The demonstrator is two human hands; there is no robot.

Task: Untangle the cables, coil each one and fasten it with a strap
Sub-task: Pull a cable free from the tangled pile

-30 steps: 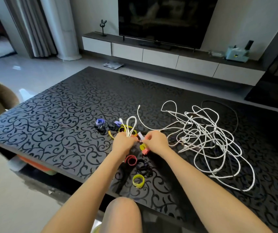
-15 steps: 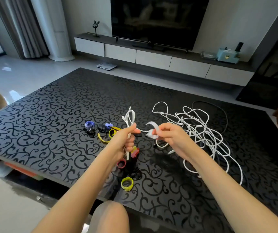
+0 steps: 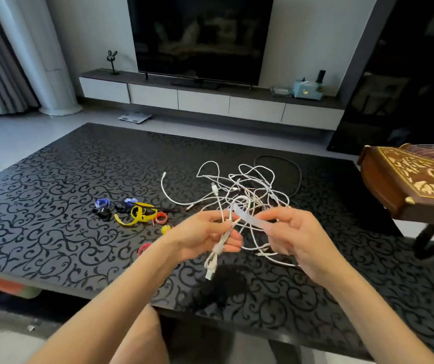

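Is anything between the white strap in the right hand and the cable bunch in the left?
Nothing visible. The white strap, pinched by the right hand, reaches across to the cable bunch gripped in the left hand. The tangle of white cables lies behind them on the table, not between.

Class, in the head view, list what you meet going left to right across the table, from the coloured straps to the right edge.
Purple strap → yellow strap → orange strap → left hand, gripping a white cable → right hand, pinching a white strap → carved wooden instrument.
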